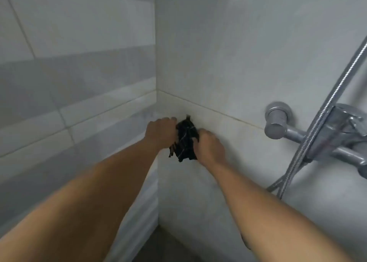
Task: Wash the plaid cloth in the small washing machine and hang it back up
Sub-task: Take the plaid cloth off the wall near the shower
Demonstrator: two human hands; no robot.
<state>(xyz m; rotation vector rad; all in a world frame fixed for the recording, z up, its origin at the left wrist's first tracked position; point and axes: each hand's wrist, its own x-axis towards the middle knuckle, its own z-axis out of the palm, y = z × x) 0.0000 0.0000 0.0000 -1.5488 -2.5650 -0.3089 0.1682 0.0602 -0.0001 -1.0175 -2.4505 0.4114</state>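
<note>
A small dark plaid cloth (185, 140) with thin pale lines hangs bunched against the white tiled wall, close to the corner. My left hand (161, 131) grips its left edge from the side. My right hand (210, 146) holds its right edge, fingers curled into the fabric. Both arms reach forward from the bottom of the view. Whatever the cloth hangs from is hidden behind it and my hands. The washing machine is not in view.
A chrome shower mixer tap (309, 130) juts from the wall at the right, with a ribbed metal hose (317, 118) running diagonally across it. Tiled walls meet in a corner (156, 63) just left of the cloth. A strip of dark floor (158, 246) shows below.
</note>
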